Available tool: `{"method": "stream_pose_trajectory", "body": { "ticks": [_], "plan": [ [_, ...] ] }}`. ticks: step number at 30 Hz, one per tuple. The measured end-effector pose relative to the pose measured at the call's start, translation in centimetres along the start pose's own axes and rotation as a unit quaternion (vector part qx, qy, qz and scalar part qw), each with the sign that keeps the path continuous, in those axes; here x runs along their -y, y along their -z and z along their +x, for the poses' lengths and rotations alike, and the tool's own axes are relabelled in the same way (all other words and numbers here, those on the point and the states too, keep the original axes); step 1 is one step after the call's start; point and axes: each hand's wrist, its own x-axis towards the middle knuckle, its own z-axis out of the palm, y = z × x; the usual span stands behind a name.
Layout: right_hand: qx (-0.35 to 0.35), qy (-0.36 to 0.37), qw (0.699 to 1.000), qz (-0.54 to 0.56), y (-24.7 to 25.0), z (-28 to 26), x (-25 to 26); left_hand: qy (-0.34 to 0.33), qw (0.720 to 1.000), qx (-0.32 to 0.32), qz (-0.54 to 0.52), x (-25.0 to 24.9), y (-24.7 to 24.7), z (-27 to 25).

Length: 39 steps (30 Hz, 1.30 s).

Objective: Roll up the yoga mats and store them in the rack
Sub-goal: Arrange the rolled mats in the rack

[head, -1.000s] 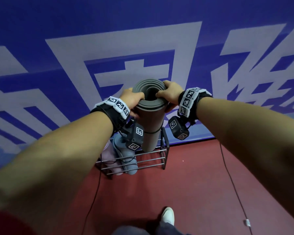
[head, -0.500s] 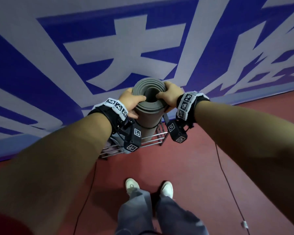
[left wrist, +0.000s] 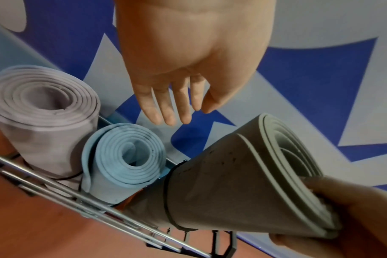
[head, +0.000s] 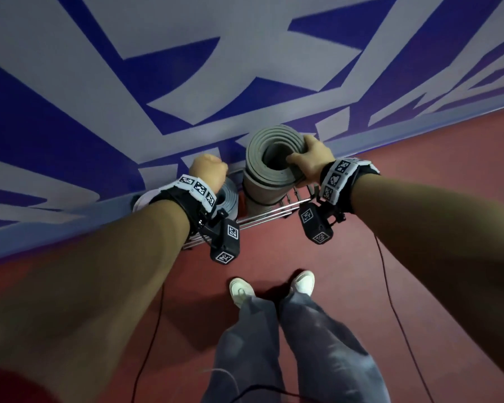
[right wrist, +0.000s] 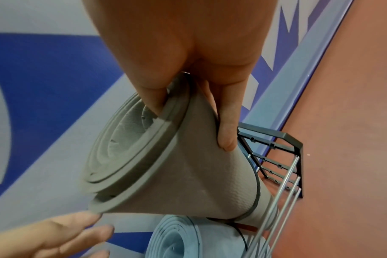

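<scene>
A rolled grey yoga mat (head: 269,167) (left wrist: 243,181) (right wrist: 166,174) stands upright in the wire rack (head: 262,215) (left wrist: 95,206) (right wrist: 283,157), bound by a black strap. My right hand (head: 310,161) (right wrist: 188,97) pinches its top edge, thumb inside the roll, fingers outside. My left hand (head: 208,170) (left wrist: 177,104) hovers to the left of the grey mat, fingers straight and holding nothing. A blue rolled mat (left wrist: 124,157) (right wrist: 183,237) and a pale lilac rolled mat (left wrist: 40,108) stand in the rack to the left.
The rack stands on the red floor (head: 405,199) against a blue and white patterned wall (head: 186,68). My feet in white shoes (head: 242,290) are just in front of it. Thin black cables (head: 390,286) run across the floor on both sides.
My left hand has let go of the grey mat's top and moved left, opening. The grey mat has sunk lower into the rack. My head has tilted further down.
</scene>
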Motion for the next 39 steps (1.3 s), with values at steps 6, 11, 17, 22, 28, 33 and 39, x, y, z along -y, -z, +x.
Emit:
{"method": "stream_pose_trajectory", "body": {
  "ticks": [6, 11, 17, 22, 28, 33, 39],
  "plan": [
    [-0.020, -0.048, 0.997, 0.057, -4.0, 3.3, -2.6, 0.036, 0.992, -0.017, 0.117, 4.4, -0.9, 2.6],
    [-0.034, -0.056, 0.996, 0.055, -6.8, 6.6, -5.5, 0.054, 0.986, -0.033, 0.154, 7.8, -2.3, 5.0],
    [-0.021, -0.088, 0.994, 0.053, -11.7, 9.8, -9.1, 0.034, 0.983, -0.085, 0.158, 11.7, -4.2, 7.6],
    [-0.027, -0.103, 0.994, 0.025, -13.7, 11.5, -11.0, 0.008, 0.977, -0.142, 0.162, 13.7, -4.1, 9.6],
    [0.040, -0.140, 0.988, 0.052, -13.2, 12.9, -8.8, -0.027, 0.966, -0.201, 0.160, 14.2, -4.0, 10.4],
    [0.073, -0.173, 0.971, 0.151, -12.9, 12.7, -9.1, 0.023, 0.964, -0.205, 0.168, 14.3, -3.9, 10.6],
    [0.100, -0.179, 0.963, 0.177, -13.1, 12.2, -8.9, -0.009, 0.957, -0.168, 0.236, 14.2, -4.1, 10.4]
  ]
}}
